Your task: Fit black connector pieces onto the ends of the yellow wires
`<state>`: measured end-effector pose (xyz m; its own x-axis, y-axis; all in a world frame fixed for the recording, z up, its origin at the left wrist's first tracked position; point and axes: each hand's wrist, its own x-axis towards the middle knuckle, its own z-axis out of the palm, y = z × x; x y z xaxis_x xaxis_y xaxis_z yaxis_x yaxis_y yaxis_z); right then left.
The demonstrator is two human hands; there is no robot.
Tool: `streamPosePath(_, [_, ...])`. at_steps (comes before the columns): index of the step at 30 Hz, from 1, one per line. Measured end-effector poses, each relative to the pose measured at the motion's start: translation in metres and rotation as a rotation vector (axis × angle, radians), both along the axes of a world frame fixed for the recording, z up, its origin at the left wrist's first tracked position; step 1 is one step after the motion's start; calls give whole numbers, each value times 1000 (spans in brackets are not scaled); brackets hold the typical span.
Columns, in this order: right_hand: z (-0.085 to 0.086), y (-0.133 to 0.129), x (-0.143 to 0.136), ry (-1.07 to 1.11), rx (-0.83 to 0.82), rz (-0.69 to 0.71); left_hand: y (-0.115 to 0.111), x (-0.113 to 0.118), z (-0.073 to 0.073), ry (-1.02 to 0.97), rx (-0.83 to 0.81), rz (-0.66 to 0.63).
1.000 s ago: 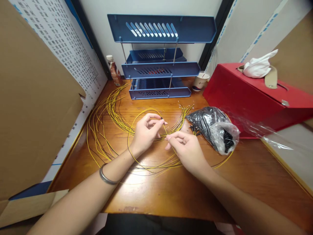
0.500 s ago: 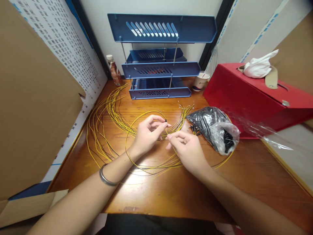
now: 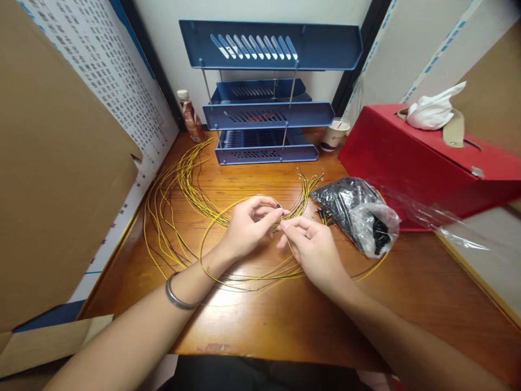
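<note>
Thumb and fingers of my left hand [image 3: 250,225] close around a small black connector [image 3: 279,206], mostly covered by the fingertips. Just beside it, my right hand [image 3: 311,241] pinches a thin yellow wire at the connector's near side. A yellow wire [image 3: 203,239] loops over my left wrist. Under and behind both hands lies a bundle of yellow and black wires [image 3: 193,187], curving left across the table. Its bare metal-tipped ends [image 3: 311,178] fan out behind my right hand. Several wires with black connectors [image 3: 324,216] rest next to a plastic bag.
The clear plastic bag [image 3: 345,203] holds many small black parts. A blue tiered tray [image 3: 260,155] stands at the back, between a bottle [image 3: 192,119] and a paper cup [image 3: 334,136]. A red tissue box [image 3: 407,157] is at right, cardboard [image 3: 52,163] at left.
Both hands have shifted slightly right, and the connector sits a little lower and farther right. The wire loop over my left wrist has moved left and dropped at its top.
</note>
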<state>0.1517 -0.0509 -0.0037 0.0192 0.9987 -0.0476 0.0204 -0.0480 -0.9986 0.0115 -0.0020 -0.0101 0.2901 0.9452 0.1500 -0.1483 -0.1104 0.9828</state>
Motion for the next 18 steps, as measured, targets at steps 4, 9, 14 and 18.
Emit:
streamPosePath(4, [-1, 0, 1, -3, 20, -4, 0, 0, -1, 19, 12, -8])
streamPosePath(9, [2, 0, 0, -74, 6, -54, 3, 0, 0, -3, 39, 69])
streamPosePath(14, [6, -1, -2, -120, -28, -88, 11, -3, -2, 11, 41, 202])
streamPosePath(18, [6, -2, -3, -91, -36, -62, 12, -3, -3, -33, 40, 222])
